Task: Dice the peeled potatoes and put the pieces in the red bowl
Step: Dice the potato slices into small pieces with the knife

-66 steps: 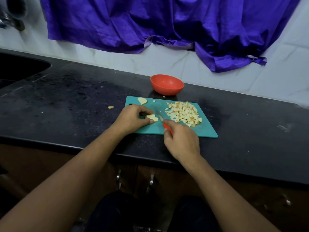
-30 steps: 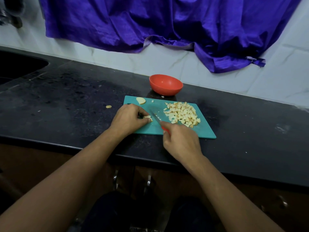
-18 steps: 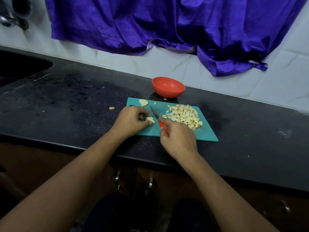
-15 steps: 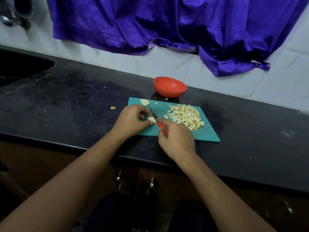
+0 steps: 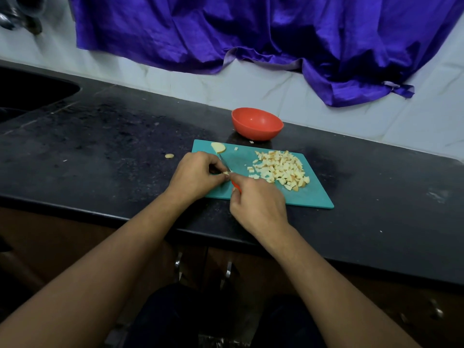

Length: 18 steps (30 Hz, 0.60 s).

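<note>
Two hands meet on one cutting board: left hand pinching one potato piece near its left edge, right hand gripping one knife, blade apparently against it. One diced pile lies mid-board; one red bowl stands beyond its far edge.

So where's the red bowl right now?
In the head view, mid-frame, the red bowl sits on the black counter just behind the teal cutting board, in front of the white wall.

Bare forearms, left hand, right hand, dark trousers
</note>
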Available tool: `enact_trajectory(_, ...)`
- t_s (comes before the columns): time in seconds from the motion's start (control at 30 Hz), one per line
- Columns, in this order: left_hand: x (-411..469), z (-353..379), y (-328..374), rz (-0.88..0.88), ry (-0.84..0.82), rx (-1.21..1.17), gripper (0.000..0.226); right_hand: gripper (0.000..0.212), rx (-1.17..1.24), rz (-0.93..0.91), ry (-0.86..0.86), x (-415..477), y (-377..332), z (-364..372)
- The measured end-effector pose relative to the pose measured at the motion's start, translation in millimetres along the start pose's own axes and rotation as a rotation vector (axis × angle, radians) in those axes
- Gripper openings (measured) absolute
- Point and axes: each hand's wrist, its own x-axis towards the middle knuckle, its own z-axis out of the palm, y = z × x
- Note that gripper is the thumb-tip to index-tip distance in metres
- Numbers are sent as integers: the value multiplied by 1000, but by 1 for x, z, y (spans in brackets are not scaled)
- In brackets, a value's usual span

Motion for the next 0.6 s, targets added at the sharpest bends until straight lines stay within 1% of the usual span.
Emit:
enact_trajectory(0.33,-2,-2,5,-16,-21,8,9,47,-51,-34,-45,-8,4,-5)
enact_trajectory(0.6,-2,1,4,-20,16,11,6,47,-60,-39,-36,-20,11,-6)
